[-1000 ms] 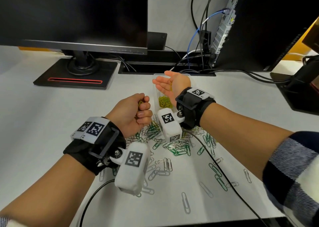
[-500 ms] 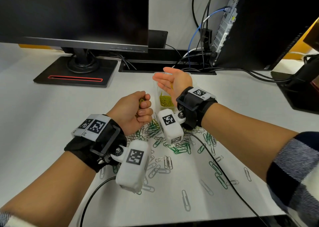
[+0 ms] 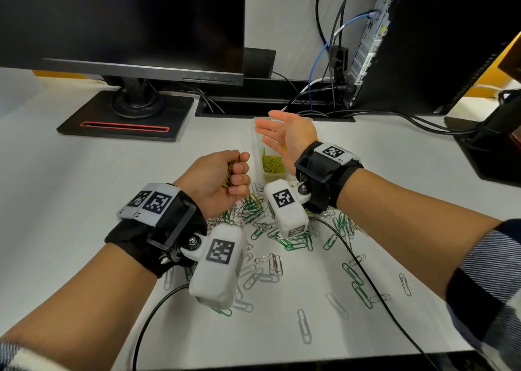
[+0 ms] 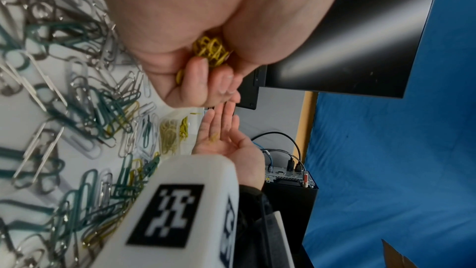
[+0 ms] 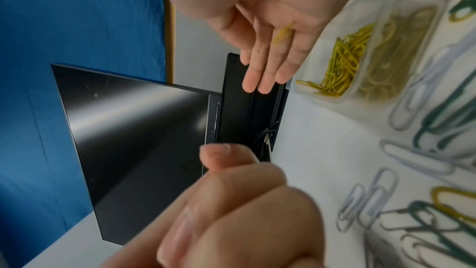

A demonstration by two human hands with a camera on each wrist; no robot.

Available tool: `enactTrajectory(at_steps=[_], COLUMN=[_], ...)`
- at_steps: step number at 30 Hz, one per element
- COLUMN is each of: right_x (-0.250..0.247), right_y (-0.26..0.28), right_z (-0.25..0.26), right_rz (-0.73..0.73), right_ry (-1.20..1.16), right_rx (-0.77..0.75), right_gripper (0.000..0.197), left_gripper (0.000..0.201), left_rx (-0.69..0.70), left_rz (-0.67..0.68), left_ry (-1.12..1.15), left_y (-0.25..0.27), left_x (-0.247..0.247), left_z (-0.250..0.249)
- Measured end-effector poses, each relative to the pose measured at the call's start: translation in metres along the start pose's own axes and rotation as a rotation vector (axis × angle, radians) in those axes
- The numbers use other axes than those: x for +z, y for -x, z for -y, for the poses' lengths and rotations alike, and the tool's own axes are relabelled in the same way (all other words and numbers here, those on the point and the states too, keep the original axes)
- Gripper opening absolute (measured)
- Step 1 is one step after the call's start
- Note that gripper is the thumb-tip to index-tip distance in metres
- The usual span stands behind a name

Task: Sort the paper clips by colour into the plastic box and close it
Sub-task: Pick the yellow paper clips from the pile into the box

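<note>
My left hand [image 3: 225,173] is a fist that grips a bunch of yellow paper clips [image 4: 210,51], held just left of the clear plastic box [image 3: 258,145]. Yellow clips [image 3: 272,163] lie in the box's near compartment. Over the box my right hand [image 3: 284,133] is open, palm turned left, fingers straight, with one yellow clip [image 5: 282,33] blurred against the palm. A heap of green, silver and a few yellow clips [image 3: 253,210] covers the desk below both wrists. The box's lid is not visible.
A monitor [image 3: 121,23] on a black stand [image 3: 124,117] is at the back left; a computer tower [image 3: 408,40] with cables stands at the back right. Loose clips [image 3: 304,325] scatter toward the desk's front edge. Wrist camera cables [image 3: 375,291] trail over the desk.
Both hands have stayed nearly in place. The left fist has shifted slightly toward the box while the right hand remains open above it.
</note>
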State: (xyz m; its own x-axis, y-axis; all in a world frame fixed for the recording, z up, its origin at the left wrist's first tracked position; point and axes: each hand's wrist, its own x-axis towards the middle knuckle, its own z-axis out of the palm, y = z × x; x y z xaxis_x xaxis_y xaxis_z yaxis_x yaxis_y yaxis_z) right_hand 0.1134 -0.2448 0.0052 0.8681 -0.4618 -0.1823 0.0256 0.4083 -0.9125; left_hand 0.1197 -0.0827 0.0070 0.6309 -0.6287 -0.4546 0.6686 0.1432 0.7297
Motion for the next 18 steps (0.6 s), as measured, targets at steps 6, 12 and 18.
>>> enactTrajectory(at_steps=[6,12,18], right_x=[0.006,0.000,0.002], right_y=[0.007,-0.003,-0.006], right_z=[0.005,0.005,0.015], right_rz=[-0.006,-0.040,0.130], right_ry=[-0.015,0.787,1.400], right_rx=[0.012,-0.297,-0.157], right_gripper=[0.024,0.022,0.007], left_gripper=[0.029,0.030,0.030], left_rx=[0.005,0.002,0.000], left_rz=[-0.006,-0.004,-0.005], left_ry=[-0.006,-0.011,-0.019], left_y=[0.000,-0.001,0.000], left_x=[-0.001,-0.001,0.000], left_z=[-0.001,-0.001,0.000])
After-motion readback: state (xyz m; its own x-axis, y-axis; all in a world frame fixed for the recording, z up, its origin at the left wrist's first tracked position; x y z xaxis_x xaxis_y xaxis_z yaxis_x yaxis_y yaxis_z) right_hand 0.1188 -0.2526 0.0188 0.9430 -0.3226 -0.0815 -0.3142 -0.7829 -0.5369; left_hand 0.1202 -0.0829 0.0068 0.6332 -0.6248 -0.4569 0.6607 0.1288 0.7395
